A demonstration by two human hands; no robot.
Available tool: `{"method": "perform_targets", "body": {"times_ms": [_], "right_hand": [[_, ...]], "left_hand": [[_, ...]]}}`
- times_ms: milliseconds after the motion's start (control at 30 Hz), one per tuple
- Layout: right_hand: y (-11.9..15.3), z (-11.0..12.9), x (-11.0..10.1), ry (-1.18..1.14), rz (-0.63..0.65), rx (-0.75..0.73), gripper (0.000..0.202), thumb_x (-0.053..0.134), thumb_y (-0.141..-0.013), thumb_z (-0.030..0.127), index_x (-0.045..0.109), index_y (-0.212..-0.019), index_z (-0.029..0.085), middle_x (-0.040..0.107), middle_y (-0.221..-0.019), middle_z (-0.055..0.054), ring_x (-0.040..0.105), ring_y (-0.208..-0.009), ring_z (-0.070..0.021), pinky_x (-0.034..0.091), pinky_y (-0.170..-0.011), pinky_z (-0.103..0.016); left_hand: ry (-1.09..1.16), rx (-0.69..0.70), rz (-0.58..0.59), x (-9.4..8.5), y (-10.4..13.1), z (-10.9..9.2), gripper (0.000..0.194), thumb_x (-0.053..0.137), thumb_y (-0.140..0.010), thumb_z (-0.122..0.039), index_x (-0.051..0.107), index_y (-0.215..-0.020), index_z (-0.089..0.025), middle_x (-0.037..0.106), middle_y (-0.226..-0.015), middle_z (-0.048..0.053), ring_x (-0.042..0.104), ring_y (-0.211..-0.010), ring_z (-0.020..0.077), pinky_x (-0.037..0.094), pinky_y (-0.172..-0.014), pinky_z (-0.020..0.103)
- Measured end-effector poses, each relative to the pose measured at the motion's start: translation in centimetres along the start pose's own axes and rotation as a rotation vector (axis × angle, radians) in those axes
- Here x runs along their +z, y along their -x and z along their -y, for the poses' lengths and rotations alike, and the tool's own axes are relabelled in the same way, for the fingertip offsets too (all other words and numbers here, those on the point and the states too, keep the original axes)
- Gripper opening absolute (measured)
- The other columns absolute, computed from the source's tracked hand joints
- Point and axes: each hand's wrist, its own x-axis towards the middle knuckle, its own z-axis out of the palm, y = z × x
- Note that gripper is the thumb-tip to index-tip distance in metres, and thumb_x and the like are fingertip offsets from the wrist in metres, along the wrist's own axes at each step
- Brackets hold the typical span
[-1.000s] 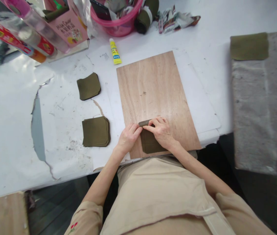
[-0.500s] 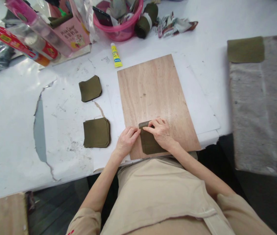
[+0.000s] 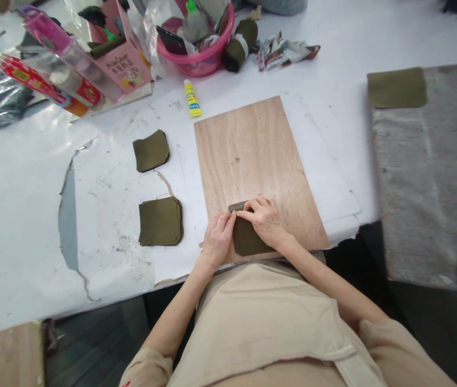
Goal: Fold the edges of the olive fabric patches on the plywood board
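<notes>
An olive fabric piece (image 3: 248, 240) lies on the near end of a wooden board (image 3: 248, 145), with a greyish strip along its top edge. At its upper left corner my left hand (image 3: 219, 232) pinches the fabric edge, fingers closed. My right hand (image 3: 264, 217) rests over the upper right part, thumb and index finger closed on the same edge, close to the left fingertips. Left of the board are two stacks of olive pieces, a larger one (image 3: 159, 221) and a smaller one (image 3: 151, 151).
A yellow glue tube (image 3: 192, 100) lies beyond the board. Further back stand a pink basket (image 3: 202, 63), a pink box (image 3: 126, 67) and bottles. At the right is a grey padded slab (image 3: 434, 177) with an olive piece (image 3: 398, 87) on it.
My left hand has moved slightly right, onto the fabric's corner and nearer my right fingertips. My right hand stays almost in place. The whole view has shifted a little.
</notes>
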Motion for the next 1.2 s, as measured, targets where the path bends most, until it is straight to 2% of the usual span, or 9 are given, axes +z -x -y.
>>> {"method": "perform_targets", "body": {"times_ms": [133, 300, 567, 800, 1067, 1200], "right_hand": [[-0.1, -0.8, -0.6, -0.058, -0.003, -0.017, 0.018, 0.055, -0.096, 0.025, 0.072, -0.1, 0.026, 0.065, -0.092, -0.002, 0.05, -0.095, -0.0174, 0.033, -0.089, -0.034], [-0.2, -2.0, -0.7, -0.099, 0.003, -0.073, 0.017, 0.056, -0.095, 0.026, 0.073, -0.096, 0.025, 0.065, -0.091, -0.002, 0.05, -0.094, -0.0173, 0.035, -0.087, -0.032], [-0.1, -2.4, -0.7, -0.065, 0.04, -0.133, 0.019, 0.054, -0.095, 0.021, 0.072, -0.102, 0.025, 0.066, -0.095, -0.003, 0.05, -0.096, -0.0185, 0.035, -0.089, -0.033], [0.2, -3.1, -1.1, -0.091, 0.023, -0.101, 0.02, 0.054, -0.095, 0.021, 0.072, -0.103, 0.025, 0.065, -0.093, -0.003, 0.051, -0.094, -0.0174, 0.034, -0.089, -0.033], [0.7, -3.5, -1.4, -0.074, 0.021, -0.1, 0.022, 0.053, -0.096, 0.021, 0.072, -0.105, 0.025, 0.065, -0.096, -0.004, 0.051, -0.096, -0.0176, 0.034, -0.089, -0.034], [0.7, -3.5, -1.6, -0.068, 0.007, -0.104, 0.021, 0.054, -0.095, 0.02, 0.073, -0.104, 0.026, 0.064, -0.094, -0.003, 0.05, -0.094, -0.0177, 0.034, -0.088, -0.034]], "left_hand": [[-0.032, 0.008, 0.026, 0.3, 0.2, 0.2, 0.036, 0.046, -0.097, -0.017, 0.053, -0.131, -0.018, 0.062, -0.11, 0.013, 0.057, -0.106, 0.0253, 0.051, -0.089, 0.042], [-0.082, 0.009, 0.057, 0.0, 0.2, 0.2, 0.035, 0.045, -0.097, -0.016, 0.054, -0.131, -0.015, 0.063, -0.107, 0.013, 0.057, -0.105, 0.0246, 0.05, -0.089, 0.039], [-0.153, 0.03, 0.068, -0.1, 0.2, 0.1, 0.038, 0.047, -0.096, -0.015, 0.054, -0.133, -0.016, 0.061, -0.109, 0.012, 0.055, -0.107, 0.0239, 0.05, -0.089, 0.036], [-0.16, 0.04, 0.098, -0.4, 0.0, 0.0, 0.041, 0.044, -0.097, -0.015, 0.051, -0.137, -0.019, 0.06, -0.108, 0.012, 0.055, -0.107, 0.0237, 0.05, -0.087, 0.036], [-0.22, 0.047, 0.2, -0.8, -0.4, -0.3, 0.046, 0.045, -0.095, -0.013, 0.045, -0.141, -0.019, 0.058, -0.12, 0.013, 0.052, -0.117, 0.0258, 0.048, -0.094, 0.04], [-0.206, 0.088, 0.253, -1.0, -0.7, -0.4, 0.044, 0.045, -0.095, -0.014, 0.046, -0.139, -0.015, 0.061, -0.117, 0.013, 0.053, -0.115, 0.0261, 0.047, -0.094, 0.04]]}}
